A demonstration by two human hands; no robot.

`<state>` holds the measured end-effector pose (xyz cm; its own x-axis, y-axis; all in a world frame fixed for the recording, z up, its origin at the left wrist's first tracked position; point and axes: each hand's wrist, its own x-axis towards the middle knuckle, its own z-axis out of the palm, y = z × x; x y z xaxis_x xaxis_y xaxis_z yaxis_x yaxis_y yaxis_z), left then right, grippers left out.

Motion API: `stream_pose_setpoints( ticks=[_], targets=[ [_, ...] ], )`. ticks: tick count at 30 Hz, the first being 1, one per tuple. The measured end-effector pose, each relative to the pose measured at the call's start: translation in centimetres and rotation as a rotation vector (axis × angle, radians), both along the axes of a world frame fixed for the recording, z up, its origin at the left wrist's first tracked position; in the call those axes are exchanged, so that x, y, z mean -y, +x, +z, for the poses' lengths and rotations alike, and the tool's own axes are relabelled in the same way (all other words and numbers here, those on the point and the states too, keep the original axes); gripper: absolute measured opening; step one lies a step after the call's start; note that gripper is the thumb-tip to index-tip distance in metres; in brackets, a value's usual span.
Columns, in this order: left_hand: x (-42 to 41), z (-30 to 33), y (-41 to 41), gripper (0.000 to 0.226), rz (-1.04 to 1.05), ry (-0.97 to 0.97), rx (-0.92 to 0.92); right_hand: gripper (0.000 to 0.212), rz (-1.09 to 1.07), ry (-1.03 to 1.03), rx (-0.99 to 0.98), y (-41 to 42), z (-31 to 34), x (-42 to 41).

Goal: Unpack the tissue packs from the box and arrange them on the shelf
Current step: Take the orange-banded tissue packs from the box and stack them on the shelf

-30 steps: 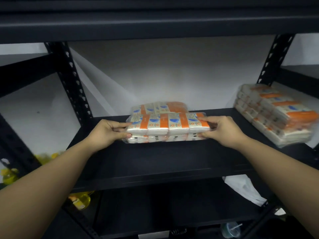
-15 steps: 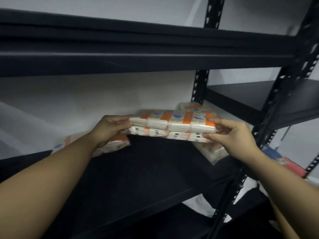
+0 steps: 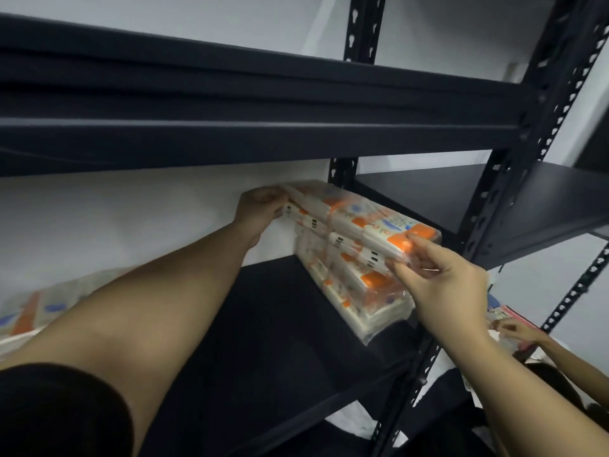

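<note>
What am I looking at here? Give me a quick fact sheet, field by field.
Setting: dark metal shelf against a white wall
Held item: tissue pack, orange and white, in clear wrap
Left hand: grips the pack's far end
Right hand: pinches its near end
Beneath it: stacked packs at the shelf's right end
Also on shelf: another pack, far left, blurred
Nearby: a second person's hand, lower right

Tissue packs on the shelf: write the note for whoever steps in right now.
Left hand grips the far end of the held tissue pack; right hand pinches its near end.
The pack sits atop the stack at the shelf's right end; whether it rests there yet is unclear.
Another pack lies far left.
Left: release, then fetch more from the box, which is out of view.
</note>
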<state>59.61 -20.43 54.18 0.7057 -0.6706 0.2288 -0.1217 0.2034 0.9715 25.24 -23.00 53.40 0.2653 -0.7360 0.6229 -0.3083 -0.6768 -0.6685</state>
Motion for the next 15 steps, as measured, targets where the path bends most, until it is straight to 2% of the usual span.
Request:
stream_pose_setpoints(
  ticks=[2, 5, 8, 15],
  targets=[
    [1.8, 0.0, -0.3, 0.008, 0.01, 0.013, 0.021, 0.053, -0.024, -0.011, 0.002, 0.0, -0.2, 0.1],
    [3.8, -0.1, -0.5, 0.014, 0.015, 0.044, 0.072, 0.053, -0.051, -0.022, -0.042, 0.1, -0.6, 0.4],
    [5.4, -0.6, -0.2, 0.009, 0.028, 0.089, 0.118, 0.055, -0.065, -0.012, -0.085, 0.3, -0.9, 0.5],
    [8.0, -1.7, 0.3, 0.025, 0.131, 0.284, 0.341, 0.055, -0.082, -0.065, -0.102, 1.1, -2.0, 1.3]
  ],
)
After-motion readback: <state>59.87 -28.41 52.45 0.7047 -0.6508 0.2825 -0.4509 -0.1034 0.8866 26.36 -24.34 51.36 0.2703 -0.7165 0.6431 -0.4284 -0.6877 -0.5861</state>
